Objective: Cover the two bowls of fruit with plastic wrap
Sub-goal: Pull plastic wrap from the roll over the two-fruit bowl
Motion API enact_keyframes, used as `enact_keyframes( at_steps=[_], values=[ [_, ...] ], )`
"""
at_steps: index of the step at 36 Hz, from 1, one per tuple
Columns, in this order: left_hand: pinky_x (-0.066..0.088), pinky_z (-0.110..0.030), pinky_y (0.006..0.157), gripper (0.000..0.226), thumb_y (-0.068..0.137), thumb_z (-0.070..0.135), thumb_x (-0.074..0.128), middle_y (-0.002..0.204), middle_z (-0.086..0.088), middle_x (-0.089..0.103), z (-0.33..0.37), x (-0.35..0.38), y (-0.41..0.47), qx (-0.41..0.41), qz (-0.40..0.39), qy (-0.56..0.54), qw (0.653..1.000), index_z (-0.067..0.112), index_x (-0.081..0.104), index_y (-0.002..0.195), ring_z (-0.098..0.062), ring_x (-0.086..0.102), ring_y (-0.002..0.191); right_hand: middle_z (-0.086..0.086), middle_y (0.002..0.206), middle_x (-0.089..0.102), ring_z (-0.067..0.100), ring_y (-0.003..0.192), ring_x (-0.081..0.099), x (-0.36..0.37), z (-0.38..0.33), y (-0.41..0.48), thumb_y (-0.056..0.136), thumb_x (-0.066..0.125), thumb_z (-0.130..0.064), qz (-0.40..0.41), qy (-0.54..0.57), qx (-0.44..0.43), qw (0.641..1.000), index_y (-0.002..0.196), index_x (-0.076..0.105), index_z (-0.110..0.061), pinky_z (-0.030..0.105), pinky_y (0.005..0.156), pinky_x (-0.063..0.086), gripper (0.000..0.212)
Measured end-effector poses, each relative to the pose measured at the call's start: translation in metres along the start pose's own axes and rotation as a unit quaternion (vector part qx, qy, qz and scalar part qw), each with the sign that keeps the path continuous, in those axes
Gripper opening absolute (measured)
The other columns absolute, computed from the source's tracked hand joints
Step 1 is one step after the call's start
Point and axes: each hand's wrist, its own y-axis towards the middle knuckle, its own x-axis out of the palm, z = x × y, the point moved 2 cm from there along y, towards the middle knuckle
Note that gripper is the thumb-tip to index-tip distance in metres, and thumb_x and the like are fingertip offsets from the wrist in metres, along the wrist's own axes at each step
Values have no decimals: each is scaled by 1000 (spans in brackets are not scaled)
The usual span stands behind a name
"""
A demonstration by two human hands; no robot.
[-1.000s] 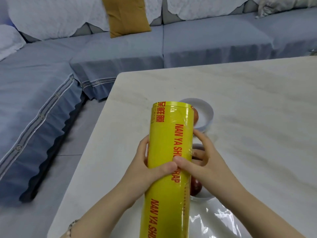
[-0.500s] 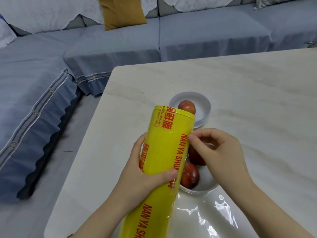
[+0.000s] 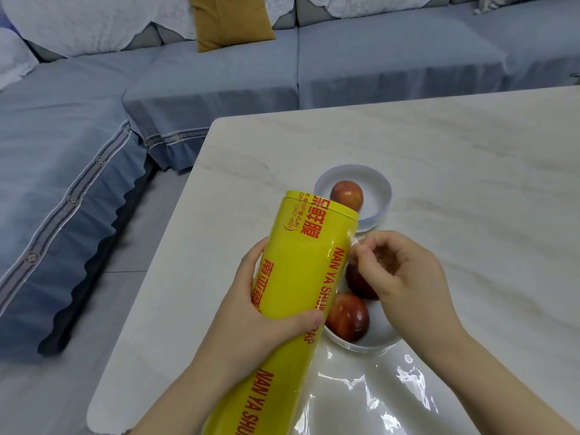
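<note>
A pale marble-look table (image 3: pixel 470 158) fills the right of my view, with a blue-grey sofa (image 3: pixel 219 80) wrapping behind and to the left of it, a mustard cushion (image 3: pixel 230 20) propped at about 11 o'clock.

The yellow plastic wrap roll (image 3: pixel 301 277) sits at centre frame, tilted so its far end points toward 1 o'clock and its near end runs out of the bottom edge around 6 o'clock. I see my left hand (image 3: pixel 266 312) wrapped around the roll's middle, thumb pressed across the front, gripping it firmly. My right hand (image 3: pixel 398 277) sits just at the roll's 3 o'clock side, fingers curled narrow, thumb and forefinger pinched on the loose edge of clear film (image 3: pixel 353 243) where it lifts off the roll.

Directly under that hand is the near bowl (image 3: pixel 361 345), white, holding two red fruits (image 3: pixel 348 317); the roll overlaps its left rim. At 12 o'clock from it, just beyond the roll's far end, stands the far bowl (image 3: pixel 376 186) with a single red fruit (image 3: pixel 346 196) inside. A glossy sheet of film (image 3: pixel 392 390) lies on the table at 5 o'clock, catching bright reflections.
</note>
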Motion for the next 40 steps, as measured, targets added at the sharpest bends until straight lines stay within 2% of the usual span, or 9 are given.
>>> enact_keyframes(
  at_steps=[7, 12, 16, 19, 22, 27, 31, 36, 40],
  values=[
    [51, -11, 57, 87, 39, 49, 82, 105, 30, 54, 0, -1, 0, -13, 10, 7, 1000, 69, 32, 108, 12, 59, 86, -11, 59, 63, -1, 58, 58, 3, 0, 4, 88, 51, -15, -48, 63, 24, 997, 71, 47, -20, 9, 61, 45, 18],
    [58, -27, 70, 96, 32, 58, 81, 112, 21, 57, -1, -2, 0, -30, 0, 23, 999, 69, 30, 113, -9, 65, 93, 0, 46, 59, 5, 46, 55, 7, -1, 10, 88, 52, -12, -140, 126, 130, 973, 83, 45, -10, 19, 54, 51, 9],
    [58, -36, 78, 96, 29, 63, 78, 111, 25, 56, -1, -3, -1, -28, 10, 41, 999, 72, 29, 111, -7, 63, 95, 31, 73, 65, 22, 63, 59, 6, -2, 10, 53, 72, -28, -165, 108, 167, 966, 97, 54, -4, 35, 65, 53, 54],
    [56, -42, 82, 103, 30, 66, 77, 115, 23, 54, 0, -3, 0, -21, 25, 81, 996, 70, 25, 118, -10, 61, 99, 29, 82, 67, 20, 67, 56, 4, -2, 9, 58, 75, -43, -199, -12, 143, 969, 83, 69, -4, 47, 77, 52, 46],
    [54, -45, 85, 106, 29, 68, 75, 120, 18, 53, 4, -5, 0, -9, 45, 107, 993, 71, 21, 120, -11, 59, 102, 18, 66, 63, 13, 60, 50, 3, 1, 8, 71, 67, -44, -184, -91, 110, 972, 70, 67, -10, 42, 72, 49, 34],
    [53, -43, 88, 113, 28, 74, 74, 123, 22, 51, 10, -10, 8, 11, 62, 91, 994, 61, 24, 128, -7, 57, 107, -13, 67, 65, -1, 66, 58, 9, -5, 3, 75, 72, -29, -217, -41, 70, 973, 70, 54, -23, 23, 68, 47, 20],
    [56, -38, 84, 115, 28, 74, 74, 120, 24, 51, 15, -10, 13, 17, 53, 86, 995, 58, 25, 131, -5, 57, 104, -4, 63, 61, -1, 54, 56, 13, -6, -2, 70, 75, -21, -225, 55, 107, 967, 78, 41, -17, 9, 48, 41, 35],
    [54, -22, 71, 111, 38, 63, 84, 111, 27, 54, 17, -4, 13, 0, 26, 49, 998, 54, 28, 133, -1, 61, 92, 7, 71, 68, 13, 68, 66, 14, 0, -4, 64, 82, -17, -214, 99, 160, 959, 94, 54, -13, 27, 68, 56, 42],
    [54, -27, 76, 111, 38, 62, 69, 115, 16, 56, 19, 1, 16, -32, 31, 38, 998, 46, 26, 139, -5, 61, 93, -7, 50, 59, -1, 47, 56, 15, 2, -4, 64, 80, -5, -185, 102, 151, 966, 87, 61, -8, 12, 52, 47, 30]
  ],
)
